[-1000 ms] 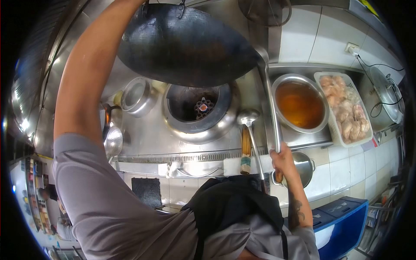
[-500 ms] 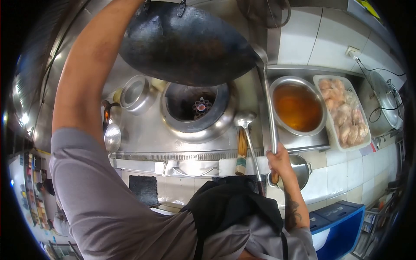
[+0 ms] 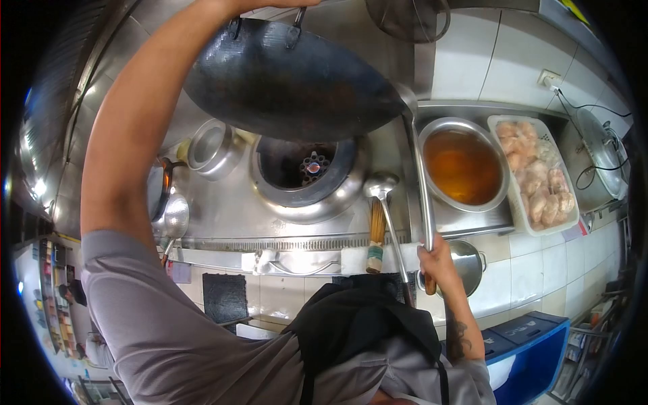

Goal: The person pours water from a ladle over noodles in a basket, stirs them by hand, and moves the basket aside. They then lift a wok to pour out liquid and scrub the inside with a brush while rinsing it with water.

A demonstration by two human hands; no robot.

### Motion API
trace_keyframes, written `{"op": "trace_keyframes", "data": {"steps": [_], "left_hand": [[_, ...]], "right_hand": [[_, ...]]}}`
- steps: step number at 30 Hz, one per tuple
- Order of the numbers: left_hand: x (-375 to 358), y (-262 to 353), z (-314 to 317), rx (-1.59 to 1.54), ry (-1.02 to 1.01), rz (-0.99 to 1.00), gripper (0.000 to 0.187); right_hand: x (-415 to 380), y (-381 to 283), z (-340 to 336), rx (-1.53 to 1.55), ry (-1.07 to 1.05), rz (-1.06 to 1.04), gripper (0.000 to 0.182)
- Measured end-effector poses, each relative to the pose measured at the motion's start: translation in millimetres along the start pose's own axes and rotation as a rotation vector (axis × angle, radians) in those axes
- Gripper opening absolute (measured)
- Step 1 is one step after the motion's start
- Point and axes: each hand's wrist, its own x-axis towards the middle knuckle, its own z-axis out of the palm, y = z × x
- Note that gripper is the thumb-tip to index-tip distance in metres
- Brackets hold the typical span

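A large dark wok [image 3: 290, 81] is tipped up on its side over the back of the round burner [image 3: 314, 196], its blackened underside facing me. At the top edge of the view my left hand [image 3: 270, 3] is closed on one of the wok's loop handles, mostly cut off by the frame. My right hand [image 3: 437, 260] grips the wooden end of a long-handled metal wok utensil [image 3: 422, 175]. Its head reaches up to the wok's right rim and is partly hidden there. A ladle [image 3: 383, 185] and a bamboo brush [image 3: 375, 236] lie between the burner and that handle.
Right of the utensil stands a steel bowl [image 3: 505, 155] of amber liquid, then a white basket [image 3: 574, 219] of pale raw meat. A steel pot [image 3: 466, 266] sits below. Left lie a small pot [image 3: 210, 148] and a perforated spoon [image 3: 176, 216]. A blue crate [image 3: 540, 364] stands at lower right.
The wok has come slightly lower and nearer the burner, with its handles and part of my left hand now showing. My right hand and the utensil have shifted slightly toward me.
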Motion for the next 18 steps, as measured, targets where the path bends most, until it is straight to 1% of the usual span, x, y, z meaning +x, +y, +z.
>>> {"op": "trace_keyframes", "data": {"steps": [1,4,5,6,8,9,10,12,13,14,16,18], "left_hand": [[-4,6,1,-0.005,-0.001,-0.011,0.032],[-25,24,3,0.068,0.007,0.079,0.027],[-34,34,2,0.153,-0.025,-0.021,0.028],[-48,43,1,0.235,-0.057,-0.117,0.029],[-84,46,13,0.151,0.125,-0.032,0.03],[-102,49,16,0.146,0.113,-0.086,0.025],[-115,55,17,0.144,0.106,-0.136,0.021],[-139,74,20,0.115,0.117,-0.163,0.02],[-145,79,24,0.118,0.122,-0.121,0.019],[-151,83,27,0.122,0.129,-0.086,0.019],[-154,86,32,0.098,0.162,-0.02,0.016],[-154,86,32,0.102,0.166,-0.064,0.017]], "right_hand": [[-5,-2,1,0.009,0.0,0.004,0.017],[-12,-4,2,-0.034,-0.013,-0.012,0.017],[-15,-2,0,-0.055,-0.011,-0.014,0.016],[-20,-1,-2,-0.052,-0.016,0.029,0.018],[-27,34,-3,-0.242,0.038,-0.151,0.02],[-30,47,-2,-0.34,0.062,-0.232,0.021],[-42,20,-4,-0.348,-0.005,-0.063,0.023],[-57,12,-6,-0.394,-0.021,-0.057,0.022],[-61,14,-6,-0.422,-0.039,-0.054,0.022],[-64,19,-8,-0.415,-0.062,-0.009,0.023],[-65,22,-12,-0.429,-0.044,-0.046,0.023],[-65,21,-13,-0.446,-0.035,-0.072,0.023]]}}
